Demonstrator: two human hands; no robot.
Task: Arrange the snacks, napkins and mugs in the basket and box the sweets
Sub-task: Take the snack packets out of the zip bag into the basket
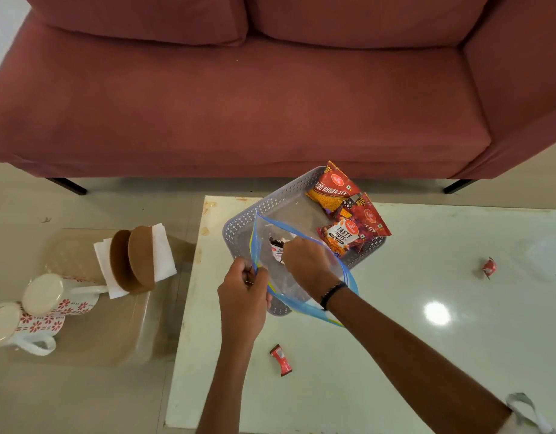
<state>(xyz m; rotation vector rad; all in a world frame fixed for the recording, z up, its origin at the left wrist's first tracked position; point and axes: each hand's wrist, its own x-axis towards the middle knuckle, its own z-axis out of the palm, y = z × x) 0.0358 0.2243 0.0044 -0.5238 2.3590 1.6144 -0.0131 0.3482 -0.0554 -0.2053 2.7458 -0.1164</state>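
Left hand (244, 285) pinches zip bag (301, 277); right hand (305, 261) inside.

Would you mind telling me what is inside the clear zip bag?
The right hand reaches into the zip bag, gripping a small dark-and-white packet. The hand covers most of it.

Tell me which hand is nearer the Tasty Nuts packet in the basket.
Right. The right hand reaches into the zip bag just beside the Tasty Nuts packet; the left hand pinches the bag's rim farther away.
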